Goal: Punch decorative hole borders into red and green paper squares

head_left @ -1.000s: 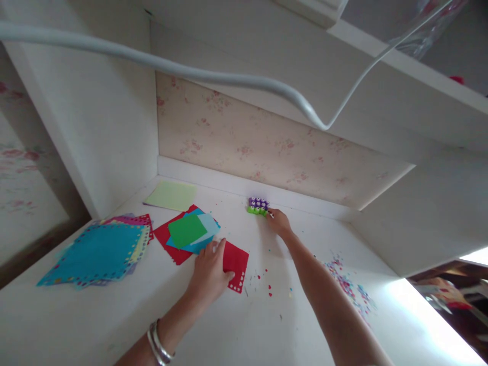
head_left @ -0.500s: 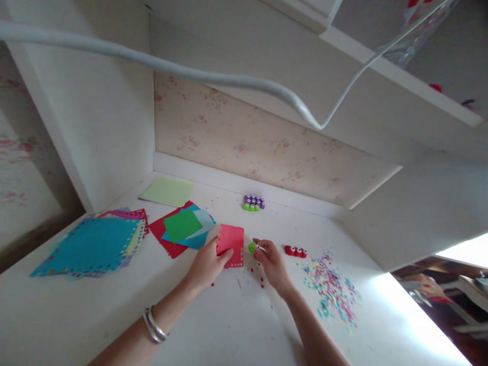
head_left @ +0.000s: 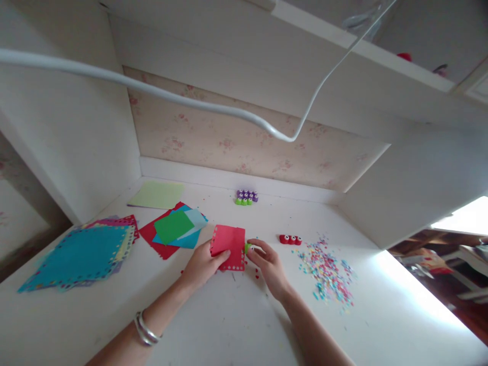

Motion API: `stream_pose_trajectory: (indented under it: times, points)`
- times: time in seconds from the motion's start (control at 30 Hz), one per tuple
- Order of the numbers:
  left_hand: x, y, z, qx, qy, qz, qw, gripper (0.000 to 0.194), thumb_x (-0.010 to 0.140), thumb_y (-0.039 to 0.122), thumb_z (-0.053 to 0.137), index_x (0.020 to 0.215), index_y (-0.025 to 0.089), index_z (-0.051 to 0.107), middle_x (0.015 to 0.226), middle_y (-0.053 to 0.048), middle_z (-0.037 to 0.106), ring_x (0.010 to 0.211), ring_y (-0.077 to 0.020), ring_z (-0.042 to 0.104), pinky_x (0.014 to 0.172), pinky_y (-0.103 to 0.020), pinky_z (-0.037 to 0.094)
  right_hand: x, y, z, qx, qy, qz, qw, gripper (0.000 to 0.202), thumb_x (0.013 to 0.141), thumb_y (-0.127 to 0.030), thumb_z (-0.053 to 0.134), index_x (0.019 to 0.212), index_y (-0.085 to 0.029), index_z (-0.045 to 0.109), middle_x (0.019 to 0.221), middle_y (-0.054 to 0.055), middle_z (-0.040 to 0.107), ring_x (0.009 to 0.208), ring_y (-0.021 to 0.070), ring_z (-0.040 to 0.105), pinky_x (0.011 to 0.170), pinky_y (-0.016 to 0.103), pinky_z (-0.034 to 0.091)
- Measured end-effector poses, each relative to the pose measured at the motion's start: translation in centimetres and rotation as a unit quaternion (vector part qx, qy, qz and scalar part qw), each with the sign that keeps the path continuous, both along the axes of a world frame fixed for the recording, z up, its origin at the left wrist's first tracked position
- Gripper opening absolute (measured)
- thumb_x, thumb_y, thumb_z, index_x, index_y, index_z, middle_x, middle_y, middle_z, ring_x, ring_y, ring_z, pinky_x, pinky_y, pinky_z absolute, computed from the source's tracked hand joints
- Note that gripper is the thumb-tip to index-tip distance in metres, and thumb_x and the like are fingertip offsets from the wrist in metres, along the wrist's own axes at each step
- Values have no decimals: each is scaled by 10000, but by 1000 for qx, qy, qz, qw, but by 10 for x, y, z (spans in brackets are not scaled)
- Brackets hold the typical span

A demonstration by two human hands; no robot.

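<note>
A red paper sheet (head_left: 229,243) with small holes punched along its left and bottom edges is held at its lower left by my left hand (head_left: 208,262), thumb on top. My right hand (head_left: 269,264) grips a small green paper punch (head_left: 247,248) at the sheet's right edge; the fingers partly cover the punch. Tiny red paper cutouts (head_left: 256,277) lie on the table below. To the right sits a group of red paper punches (head_left: 290,239) with round white-and-black eye-like tops.
Punched blue sheets (head_left: 84,254) lie stacked at left. Beside them are a green sheet (head_left: 174,227) on blue and red ones, and pale green paper (head_left: 156,194). Purple punches (head_left: 247,194) stand near the back wall. Confetti (head_left: 328,272) covers the right. A white cable (head_left: 213,108) hangs across.
The green punch has come to the right edge of the red sheet, where before it was held apart from it. The camera view has shifted.
</note>
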State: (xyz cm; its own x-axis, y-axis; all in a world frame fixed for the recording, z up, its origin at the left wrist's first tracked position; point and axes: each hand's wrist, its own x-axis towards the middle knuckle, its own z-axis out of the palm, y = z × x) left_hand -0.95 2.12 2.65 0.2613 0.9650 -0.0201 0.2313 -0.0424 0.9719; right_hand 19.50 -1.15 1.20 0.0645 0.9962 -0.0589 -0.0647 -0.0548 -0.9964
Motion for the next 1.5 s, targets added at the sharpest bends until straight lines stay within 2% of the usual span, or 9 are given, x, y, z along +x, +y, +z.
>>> stream_pose_trajectory:
  times: [0.17,0.37,0.53,0.8,1.03,1.2,1.3,1.37,1.5]
  points:
    - [0,2,-2,5,5,1,1000,355,800,428,623,1001,143,691,823,-66,752,669,-206,660,588,-265,458,0,0,2,2,7,-2,1000,407,753,-490,771,1057,-246,652,949,36,733,840,199,658,759,317,481]
    - [0,1,-1,9,7,3,1000,366,796,422,629,1023,140,687,864,-71,755,694,-214,663,608,-271,466,0,0,1,-5,33,0,999,412,736,-486,789,1045,-243,664,916,36,738,839,203,668,760,314,486]
    - [0,-1,3,7,11,9,1000,351,790,423,632,1001,150,693,802,-60,749,650,-208,652,580,-266,456,-1,1,-1,0,35,-3,999,403,731,-476,795,1033,-241,670,915,34,730,871,224,669,783,339,496]
    - [0,-3,5,-19,14,17,1000,330,776,419,637,955,147,692,610,-24,686,605,-218,645,549,-270,447,-3,1,0,14,-8,-17,1000,405,735,-463,788,1051,-243,662,918,33,735,815,199,668,728,313,498]
    - [-1,1,-1,37,16,-21,999,296,795,360,627,998,154,688,975,-79,757,861,-228,687,756,-288,499,-4,1,1,46,-36,-24,998,386,708,-456,801,998,-241,663,971,49,727,940,225,658,801,342,516]
    - [0,2,-2,24,24,-20,999,307,795,363,624,1010,153,687,963,-80,759,894,-245,689,746,-293,507,2,3,-4,17,-45,-14,999,380,744,-480,772,1012,-231,668,879,43,745,787,208,684,704,327,515]
    - [0,2,-5,28,49,-13,998,296,796,370,622,991,155,682,912,-83,756,876,-252,692,725,-296,506,4,5,-8,44,-80,-16,996,340,749,-473,768,968,-228,681,796,31,736,717,203,674,656,319,504]
    - [1,2,-8,46,86,-11,995,287,796,364,623,986,155,674,893,-89,750,872,-261,691,743,-313,503,5,6,-11,81,-133,-14,988,278,770,-450,751,935,-232,703,816,37,732,732,208,666,670,327,501]
    - [2,3,-14,100,162,-21,981,320,810,319,622,1074,140,643,1038,-135,727,968,-281,673,837,-354,489,4,7,-15,120,-265,-27,956,191,807,-411,720,926,-265,749,931,45,726,796,214,638,720,334,483]
